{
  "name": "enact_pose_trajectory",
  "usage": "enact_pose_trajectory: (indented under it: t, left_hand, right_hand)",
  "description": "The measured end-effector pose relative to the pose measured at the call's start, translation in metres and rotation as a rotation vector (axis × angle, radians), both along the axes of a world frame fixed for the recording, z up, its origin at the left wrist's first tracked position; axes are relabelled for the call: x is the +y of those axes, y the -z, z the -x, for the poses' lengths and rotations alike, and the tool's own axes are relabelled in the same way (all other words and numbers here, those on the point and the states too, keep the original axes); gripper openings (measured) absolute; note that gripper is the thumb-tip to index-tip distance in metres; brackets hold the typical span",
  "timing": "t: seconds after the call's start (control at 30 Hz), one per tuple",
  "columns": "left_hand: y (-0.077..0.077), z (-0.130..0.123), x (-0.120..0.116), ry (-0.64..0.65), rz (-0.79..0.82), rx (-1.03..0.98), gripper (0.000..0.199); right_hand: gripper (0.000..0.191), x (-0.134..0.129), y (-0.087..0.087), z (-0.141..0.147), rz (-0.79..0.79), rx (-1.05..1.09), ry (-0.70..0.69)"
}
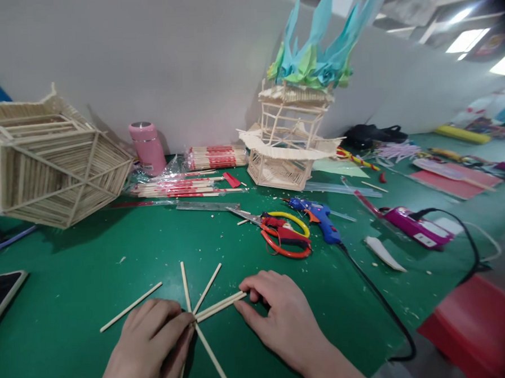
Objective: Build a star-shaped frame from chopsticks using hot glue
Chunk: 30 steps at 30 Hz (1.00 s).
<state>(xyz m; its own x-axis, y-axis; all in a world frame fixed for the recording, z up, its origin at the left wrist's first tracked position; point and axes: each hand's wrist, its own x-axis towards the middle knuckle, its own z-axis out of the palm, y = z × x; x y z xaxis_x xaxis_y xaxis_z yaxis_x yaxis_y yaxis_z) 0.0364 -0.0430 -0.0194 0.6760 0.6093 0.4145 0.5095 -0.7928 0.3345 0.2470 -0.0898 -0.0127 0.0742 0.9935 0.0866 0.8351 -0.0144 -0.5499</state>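
Observation:
Several thin wooden sticks (214, 354) fan out like spokes from one meeting point on the green table. My left hand (152, 341) is closed at that point, its fingertips pinching the joined stick ends and hiding part of them. Two sticks lie side by side (220, 307), running from the joint to my right hand (280, 317). The thumb and fingers of my right hand close on their outer ends. A loose stick (130, 307) rests apart, just beyond my left hand.
Behind the hands lie scissors (286, 235) and a blue glue gun (317, 216) with its cord. Stick-built models (282, 159) stand behind, one (61, 171) at left. Also there: a pink bottle (147, 149), packaged sticks (176, 187), a power strip (419, 228), a dark-screened device (2, 295).

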Motion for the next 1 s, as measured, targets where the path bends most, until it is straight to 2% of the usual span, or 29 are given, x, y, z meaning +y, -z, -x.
enact_pose_trajectory:
  t: [0.2,0.47,0.63,0.83,0.93,1.0]
  left_hand:
    - [-0.011,-0.024,0.007,0.068,-0.005,0.114,0.014]
    - [-0.004,-0.051,0.012,0.117,-0.026,0.147,0.017]
    - [-0.002,-0.053,0.009,0.033,0.043,0.096,0.023]
    - [-0.004,-0.055,0.008,0.067,-0.024,0.069,0.022]
    - [-0.010,-0.045,0.017,0.010,-0.055,0.095,0.022]
    - [-0.015,-0.029,0.027,-0.078,-0.044,0.154,0.022]
  right_hand:
    - [0.013,-0.001,0.001,-0.001,-0.014,0.023,-0.004]
    - [0.021,-0.003,0.002,-0.003,-0.031,0.080,-0.008]
    - [0.017,-0.002,0.000,-0.002,-0.021,0.071,-0.003]
    - [0.008,-0.002,0.002,-0.004,-0.050,0.061,-0.018]
    - [0.004,-0.001,0.001,-0.005,-0.036,0.052,-0.027]
    - [0.003,0.000,-0.001,-0.005,-0.002,0.048,-0.025]
